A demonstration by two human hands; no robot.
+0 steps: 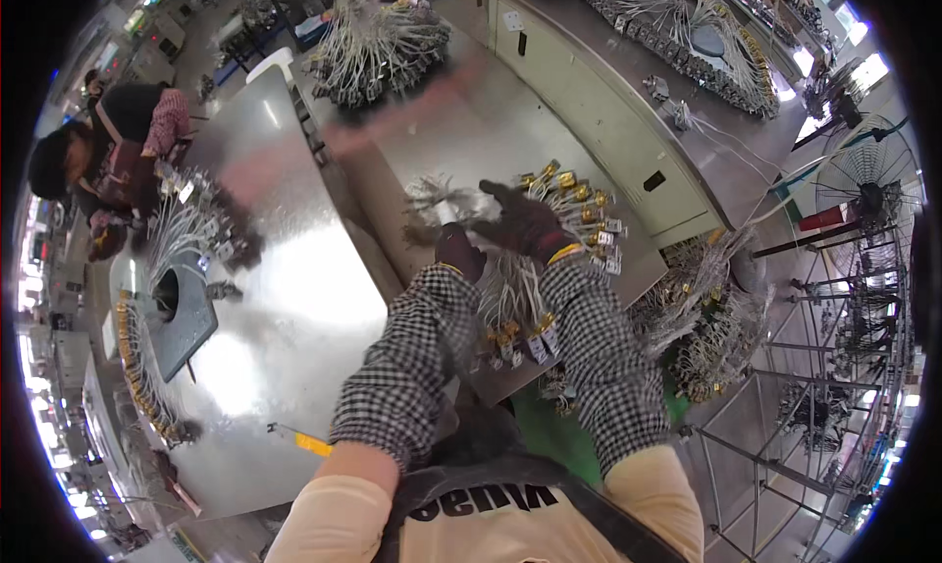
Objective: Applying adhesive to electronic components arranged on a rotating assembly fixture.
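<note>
My left hand (pixel 461 253), in a dark glove, is closed at the near end of a cable bundle (pixel 446 213) with a white band or wrap. The bundle's far end is smeared by motion. Close by on the right, my gloved right hand (pixel 526 225) has thumb and forefinger apart, reaching left toward the bundle. White cables with gold-and-silver connectors (pixel 589 213) fan out beyond my right hand. More cable ends (pixel 515 342) hang toward me between my forearms, over the near edge of the metal table (pixel 471 121).
A big heap of cables (pixel 378 53) lies at the table's far end. On the left table (pixel 294 367) are fanned cables around a grey plate (pixel 191 318), with a person (pixel 123 151) working there. A cream cabinet (pixel 589 111) borders the right; beyond stand wire racks (pixel 765 445) and a fan (pixel 868 170).
</note>
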